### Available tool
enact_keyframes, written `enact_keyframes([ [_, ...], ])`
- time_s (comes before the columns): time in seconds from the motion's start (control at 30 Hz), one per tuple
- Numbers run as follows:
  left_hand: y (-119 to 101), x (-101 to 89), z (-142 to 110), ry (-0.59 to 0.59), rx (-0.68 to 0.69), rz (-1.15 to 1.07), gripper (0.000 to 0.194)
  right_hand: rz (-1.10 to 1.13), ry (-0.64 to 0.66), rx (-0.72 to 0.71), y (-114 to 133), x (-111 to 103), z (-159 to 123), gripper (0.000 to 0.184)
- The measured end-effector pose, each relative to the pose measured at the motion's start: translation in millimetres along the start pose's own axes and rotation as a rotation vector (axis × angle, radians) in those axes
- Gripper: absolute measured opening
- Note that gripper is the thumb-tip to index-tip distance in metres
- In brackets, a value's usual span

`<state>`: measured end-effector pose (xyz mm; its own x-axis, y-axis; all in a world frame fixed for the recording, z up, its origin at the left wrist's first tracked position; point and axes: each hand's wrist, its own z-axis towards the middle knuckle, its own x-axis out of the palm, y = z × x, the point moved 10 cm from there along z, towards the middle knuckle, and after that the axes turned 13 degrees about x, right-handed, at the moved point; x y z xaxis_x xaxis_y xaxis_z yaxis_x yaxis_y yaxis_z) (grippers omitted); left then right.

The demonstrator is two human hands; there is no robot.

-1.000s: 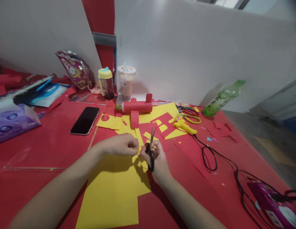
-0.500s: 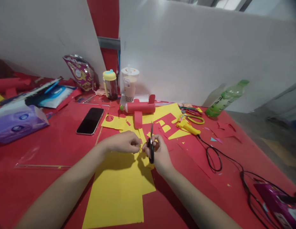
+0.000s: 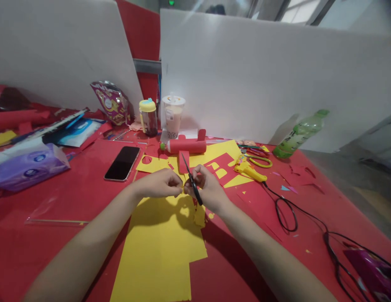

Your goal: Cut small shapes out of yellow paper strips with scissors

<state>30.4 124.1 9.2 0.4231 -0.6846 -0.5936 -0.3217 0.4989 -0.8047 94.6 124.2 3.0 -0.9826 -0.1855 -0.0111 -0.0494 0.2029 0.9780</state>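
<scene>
Black-handled scissors [image 3: 194, 191] are in my right hand [image 3: 209, 191], their blades angled up and to the left. My left hand [image 3: 164, 183] is closed in a pinch, its fingertips close to the right hand's. A speck of yellow shows between the fingertips; whether it is a held scrap cannot be made out. Beneath both hands lies yellow paper [image 3: 154, 256], with a small cut piece [image 3: 199, 216] under the right hand. Just beyond them rests a red paper-wrapped bottle [image 3: 187, 146] on its side, with red paper tabs and a green cap.
At left are a phone [image 3: 122, 163] and a purple tissue pack [image 3: 31, 165]. A lidded jar [image 3: 148, 117], drink cup [image 3: 173, 117] and snack bag [image 3: 111, 102] stand behind. To the right are a yellow glue gun [image 3: 248, 170], its black cord [image 3: 288, 203] and a green bottle [image 3: 299, 134].
The scissors have turned from nearly upright to leaning left. Both hands stay close together. The camera view has shifted slightly, so the table's things appear a little further right and lower.
</scene>
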Motion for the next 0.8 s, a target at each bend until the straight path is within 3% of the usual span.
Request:
enact_keyframes([
  [0.17, 2, -1.1, -2, 0.015, -0.02, 0.006, 0.018, 0.059, -0.022, -0.009, -3, 0, -2, 0.029],
  [0.43, -4, -22.9, 0, -0.292, 0.011, -0.122, 0.022, 0.307, -0.221, -0.08, 7, -27, -6, 0.032],
  [0.63, -14, -22.3, 4, -0.366, 0.1, 0.165, 0.025, 0.302, -0.306, -0.151, 12, -34, -11, 0.033],
  [0.8, -14, -20.1, 7, -0.426, 0.097, 0.208, 0.03, 0.319, -0.31, -0.155, 10, -33, -11, 0.034],
])
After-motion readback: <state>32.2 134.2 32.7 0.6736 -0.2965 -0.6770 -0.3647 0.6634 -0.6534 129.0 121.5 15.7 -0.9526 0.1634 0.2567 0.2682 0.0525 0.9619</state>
